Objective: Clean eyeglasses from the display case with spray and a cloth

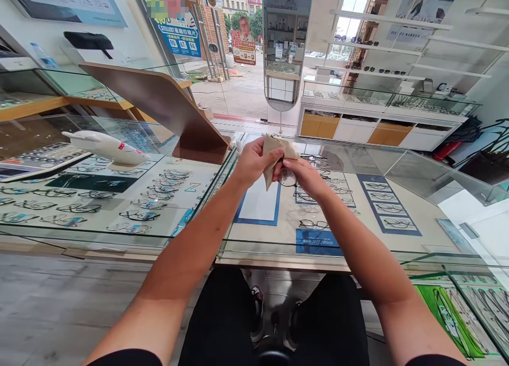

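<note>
My left hand (254, 162) is closed on a beige cleaning cloth (273, 143), its thumb pressed over the folds. A corner of the cloth hangs down below the fingers. Close beside it, my right hand (308, 177) grips a pair of eyeglasses, and one round, thin-rimmed lens (288, 176) shows under the fingers. The cloth reaches across to the right hand and touches the glasses. Most of the frame is hidden by the hands and cloth. Both hands are above the glass display counter (254, 244).
Rows of eyeglasses (139, 215) lie under the counter glass. On top at the left stand a white rocket-shaped object (107, 148) and a brown slanted stand (159, 98). An oval mirror (283, 42) rises beyond the hands. Shelves (377, 48) hold sunglasses at the back right.
</note>
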The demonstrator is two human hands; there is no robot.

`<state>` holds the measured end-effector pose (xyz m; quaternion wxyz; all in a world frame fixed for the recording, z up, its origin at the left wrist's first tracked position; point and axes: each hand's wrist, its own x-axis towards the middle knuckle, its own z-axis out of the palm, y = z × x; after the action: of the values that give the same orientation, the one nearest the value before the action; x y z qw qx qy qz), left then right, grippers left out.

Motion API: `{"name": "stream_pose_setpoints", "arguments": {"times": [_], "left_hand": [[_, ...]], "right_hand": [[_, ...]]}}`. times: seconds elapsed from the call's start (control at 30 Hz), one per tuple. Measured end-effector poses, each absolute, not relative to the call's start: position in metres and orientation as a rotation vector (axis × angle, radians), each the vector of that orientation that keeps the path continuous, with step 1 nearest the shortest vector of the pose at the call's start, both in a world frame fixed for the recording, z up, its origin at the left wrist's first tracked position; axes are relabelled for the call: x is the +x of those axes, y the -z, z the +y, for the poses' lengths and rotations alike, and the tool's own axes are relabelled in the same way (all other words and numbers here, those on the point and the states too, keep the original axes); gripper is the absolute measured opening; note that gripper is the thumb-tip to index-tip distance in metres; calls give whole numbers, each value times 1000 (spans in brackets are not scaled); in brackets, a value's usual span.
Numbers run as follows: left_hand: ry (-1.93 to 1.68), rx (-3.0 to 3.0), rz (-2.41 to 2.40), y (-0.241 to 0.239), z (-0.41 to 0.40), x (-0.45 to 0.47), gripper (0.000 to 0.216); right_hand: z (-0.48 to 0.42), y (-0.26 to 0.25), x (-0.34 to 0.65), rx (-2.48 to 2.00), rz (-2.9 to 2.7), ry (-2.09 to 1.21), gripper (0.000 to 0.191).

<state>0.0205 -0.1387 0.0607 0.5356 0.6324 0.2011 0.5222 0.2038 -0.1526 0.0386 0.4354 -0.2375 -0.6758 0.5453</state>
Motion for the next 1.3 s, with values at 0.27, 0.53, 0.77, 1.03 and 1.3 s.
{"name": "stream_pose_setpoints", "arguments": {"times": [0.27,0.53,0.77,1.03,1.3], "left_hand": [[-1362,1507,551,-56,-125,14,62],[-1140,1578,487,-60,-118,-3,56],[-1187,1581,442,-63,-135,12,55],[-1337,1493,550,-57,-140,24,59],[-1170,1587,474,-60,-117,0,59]], "right_hand": [[-157,-48,207,-699,-1705,-1304,44],[-158,-54,217,-739,-1658,-1200,39],[-155,-46,211,-686,-1649,-1271,46],[-155,-40,200,-643,-1663,-1334,53],[-157,-48,214,-673,-1633,-1245,43]]}}
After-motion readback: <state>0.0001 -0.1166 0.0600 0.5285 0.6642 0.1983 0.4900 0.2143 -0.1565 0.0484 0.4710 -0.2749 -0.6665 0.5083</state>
